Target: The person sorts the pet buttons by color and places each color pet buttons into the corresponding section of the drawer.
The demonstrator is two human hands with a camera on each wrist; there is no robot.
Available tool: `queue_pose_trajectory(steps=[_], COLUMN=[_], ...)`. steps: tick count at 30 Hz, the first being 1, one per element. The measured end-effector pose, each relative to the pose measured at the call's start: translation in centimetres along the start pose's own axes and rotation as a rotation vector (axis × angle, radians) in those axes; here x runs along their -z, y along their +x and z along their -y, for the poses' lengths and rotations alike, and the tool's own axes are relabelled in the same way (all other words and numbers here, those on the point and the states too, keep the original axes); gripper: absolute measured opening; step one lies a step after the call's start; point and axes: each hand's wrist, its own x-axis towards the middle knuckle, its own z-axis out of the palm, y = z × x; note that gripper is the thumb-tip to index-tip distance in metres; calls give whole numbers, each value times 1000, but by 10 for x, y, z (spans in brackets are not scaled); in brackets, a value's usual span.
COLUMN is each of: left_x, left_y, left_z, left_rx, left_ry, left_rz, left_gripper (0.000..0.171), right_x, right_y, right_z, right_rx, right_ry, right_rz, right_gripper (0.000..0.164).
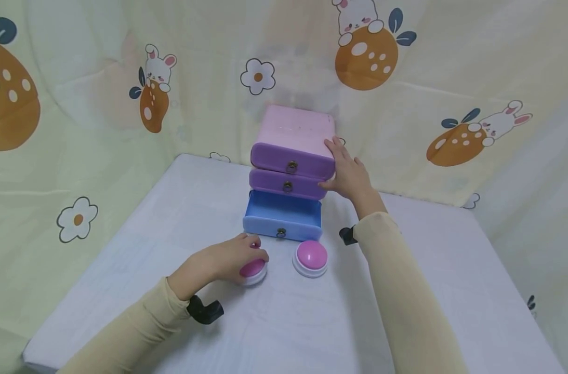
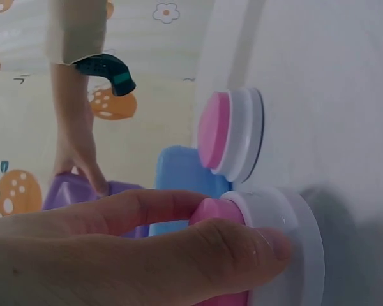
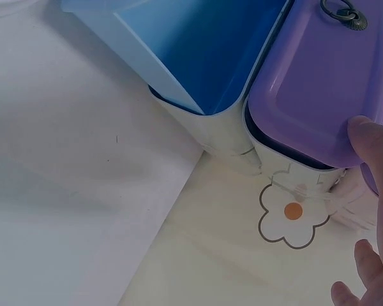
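My left hand (image 1: 228, 258) grips a round push button with a pink dome and white base (image 1: 253, 270). In the left wrist view, its thumb lies against the white base (image 2: 293, 217). A second pink push button (image 1: 312, 255) sits on the table to the right, apart from the hand. Behind them stands a small drawer cabinet (image 1: 296, 129) with a pink top. Its bottom blue drawer (image 1: 284, 229) is pulled out; the two purple drawers above are pushed in. My right hand (image 1: 351, 176) touches the cabinet's right side, thumb on the middle purple drawer (image 3: 313, 89), other fingers spread.
A white-covered table (image 1: 433, 291) carries everything. Cream cloth with rabbits and flowers (image 1: 209, 114) hangs directly behind the cabinet and along the sides. Each wrist wears a black band-like device, one on the left (image 1: 205, 310) and one on the right (image 1: 347, 236).
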Motion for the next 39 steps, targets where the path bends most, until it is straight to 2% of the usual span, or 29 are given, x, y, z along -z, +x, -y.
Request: queue_pose_trajectory(steps=[10, 14, 25, 31, 34, 39], left_x=[26, 35, 52, 54, 52, 43], left_y=[2, 4, 8, 16, 20, 29], left_z=[-2, 1, 5, 3, -1, -4], left_rx=[10, 17, 8, 67, 100, 144], left_ry=[2, -10, 35, 26, 30, 41], left_rz=[-17, -64, -270, -368, -456, -654], left_gripper=[56, 56, 52, 54, 55, 53], right_x=[1, 2, 0, 0, -1, 0], right_y=[-1, -1, -1, -2, -3, -3], right_z=[0, 0, -1, -2, -2, -2], right_rx=[-3, -1, -8, -5, -3, 14], right_ry=[6, 11, 15, 24, 28, 15], right_rz=[6, 7, 8, 4, 2, -3], right_gripper=[113, 113, 113, 113, 112, 112])
